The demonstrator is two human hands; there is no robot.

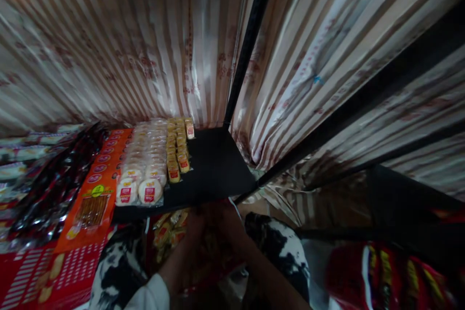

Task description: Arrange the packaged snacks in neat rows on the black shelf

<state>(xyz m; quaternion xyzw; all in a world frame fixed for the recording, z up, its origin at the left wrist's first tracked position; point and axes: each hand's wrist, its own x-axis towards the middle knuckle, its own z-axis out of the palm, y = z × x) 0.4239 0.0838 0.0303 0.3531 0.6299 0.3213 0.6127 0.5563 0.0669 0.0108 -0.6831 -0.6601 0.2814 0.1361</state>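
Both my hands reach down between my knees into a dark red container of small yellow-wrapped snacks. My left hand is nearest the packets, just below the shelf's front edge. Beside it on the right is my right hand. Shadow and blur hide the fingers of both, so whether they hold anything does not show. On the black shelf in front, matching yellow packets stand in rows. Left of them are rows of round white wrapped crackers.
An orange snack packet and dark shiny packets lie farther left, above a red perforated basket. Striped plastic sheeting hangs behind the shelf. A black frame bar slants along the right. Red packages sit at lower right.
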